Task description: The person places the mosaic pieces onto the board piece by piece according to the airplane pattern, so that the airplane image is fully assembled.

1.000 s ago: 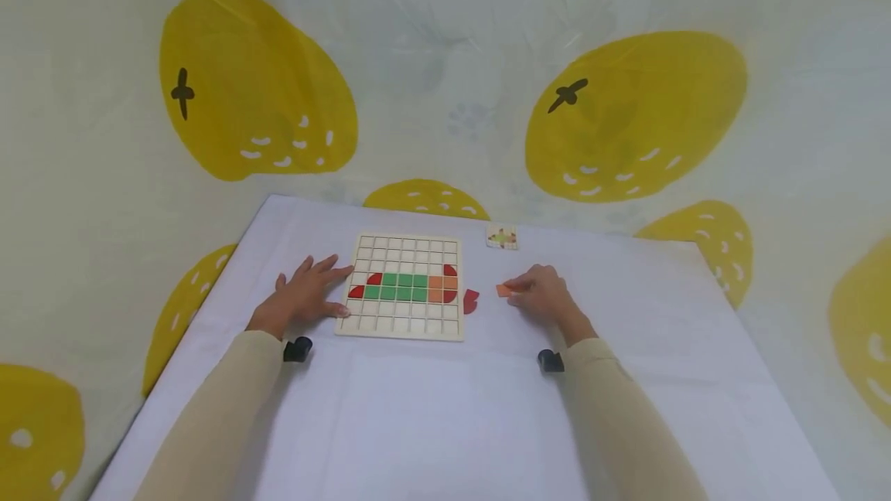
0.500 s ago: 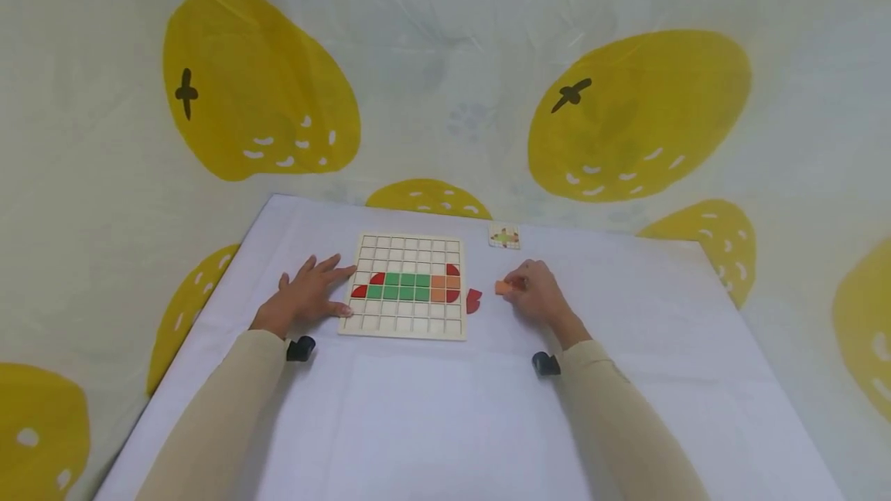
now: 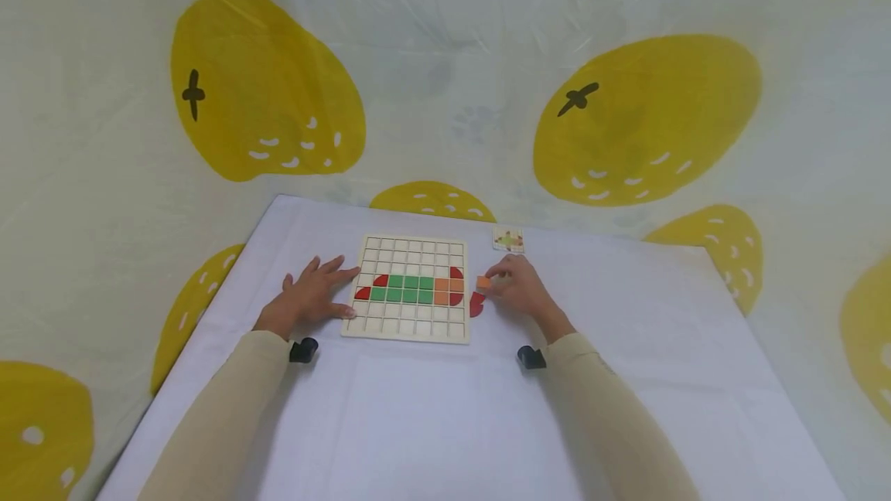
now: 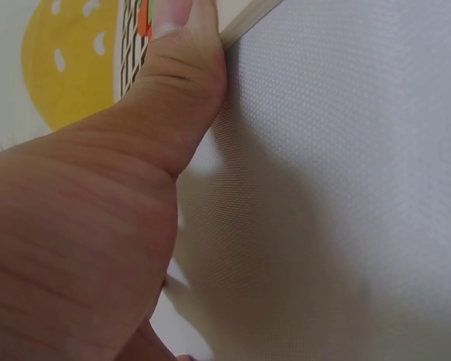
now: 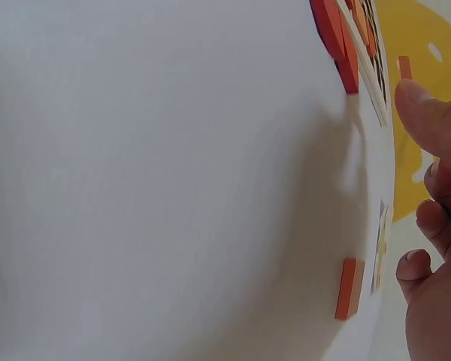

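Note:
My right hand [image 3: 517, 284] pinches an orange square tile [image 3: 483, 282] between thumb and fingers, just off the right edge of a wooden grid board [image 3: 407, 325]. In the right wrist view the thumb holds the tile [image 5: 405, 68] up off the table. My left hand [image 3: 312, 296] lies with fingers spread, its thumb and index fingertip at the board's left edge; the left wrist view shows the thumb [image 4: 184, 75] against that edge. Across the grid run green square tiles [image 3: 411, 288], orange tiles [image 3: 442, 291] and red rounded pieces [image 3: 363, 294].
Loose red rounded pieces [image 3: 476, 304] lie right of the board. Another orange tile [image 5: 349, 289] rests on the table below the right hand, hidden in the head view. A small pattern card [image 3: 509, 239] lies at the back of the white-covered table [image 3: 431, 424].
My right hand has moved left toward the board, carrying the orange tile from beyond the loose red pieces to near the board's edge. My left hand stays at the board.

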{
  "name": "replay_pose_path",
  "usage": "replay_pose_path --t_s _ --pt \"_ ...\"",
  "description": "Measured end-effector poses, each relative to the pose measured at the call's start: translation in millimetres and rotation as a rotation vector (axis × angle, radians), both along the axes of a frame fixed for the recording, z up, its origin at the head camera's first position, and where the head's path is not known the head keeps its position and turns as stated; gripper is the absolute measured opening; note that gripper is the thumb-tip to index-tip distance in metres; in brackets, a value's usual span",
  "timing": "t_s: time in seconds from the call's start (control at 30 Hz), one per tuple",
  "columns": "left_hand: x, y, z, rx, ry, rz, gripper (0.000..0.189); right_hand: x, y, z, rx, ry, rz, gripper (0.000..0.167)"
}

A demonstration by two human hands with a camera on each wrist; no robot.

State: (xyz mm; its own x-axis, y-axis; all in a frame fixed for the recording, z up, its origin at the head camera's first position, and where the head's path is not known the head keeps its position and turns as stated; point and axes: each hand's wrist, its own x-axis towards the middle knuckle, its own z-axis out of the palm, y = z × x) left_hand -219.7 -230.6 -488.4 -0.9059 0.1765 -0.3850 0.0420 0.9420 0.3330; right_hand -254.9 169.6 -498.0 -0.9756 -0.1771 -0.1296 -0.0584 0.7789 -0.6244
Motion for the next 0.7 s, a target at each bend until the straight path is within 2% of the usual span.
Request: replay_pose_path --t_s 0.27,0.5,0.7 --pt "0.5 2.1 1.7 -0.010 0.003 0.007 0.096 -4.1 -14.9 -1.5 -0.033 -0.012 0.024 0.023" --pt "0.4 2.1 0.4 -0.003 0.017 0.006 0.095 -8.5 -24.7 -2.3 -0.063 -0.004 0.044 0.018" --pt "-0.2 1.9 0.5 -0.001 0.015 0.014 0.095 -11.2 -32.9 -1.4 -0.053 0.000 0.063 0.020"
